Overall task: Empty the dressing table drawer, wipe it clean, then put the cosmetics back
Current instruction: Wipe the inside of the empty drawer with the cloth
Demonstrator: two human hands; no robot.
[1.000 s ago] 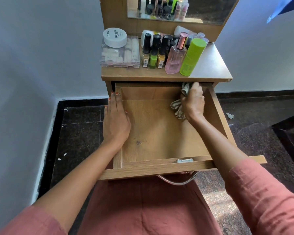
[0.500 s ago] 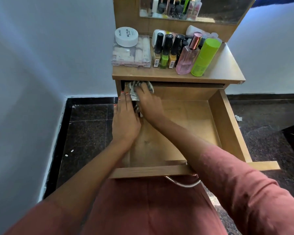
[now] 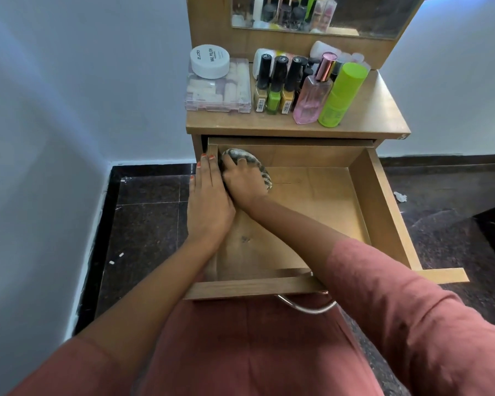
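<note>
Corner spot: pale walls, dark stone floor, small wooden dressing table with the surface (image 3: 377,110) up top and the drawer (image 3: 383,207) pulled fully out toward you. Drawer is emptied; floor of it is bare wood with one dark spot near the front-left. Your right hand (image 3: 242,181) is crossed over into the back-left corner, fingers (image 3: 232,164) curled over and pressing down on the cloth (image 3: 259,167), which bunches out from under the hand on its right side. Your left hand (image 3: 209,201) lies flat on the drawer's left wall, fingers extended and gripping nothing, just bracing; it touches the right hand along the side. Wipe looks mid-way, my read: the bare stretch of drawer floor runs right of and toward you from the cloth fingers, long axis front to back, so the next strokes pull away from that corner. Cosmetics sit up and beyond both hands on the surface, well apart from the fingers: clear case (image 3: 217,90) with the white nail polish jar (image 3: 209,60) on it, directly above your left fingers; nail polish bottles (image 3: 275,87), pink perfume bottle (image 3: 312,95) and green bottle (image 3: 340,95) farther right. Right hand is busy with the cloth, so the left is the free one for the case; the tall bottles stand packed close and look easy to tip.
</note>
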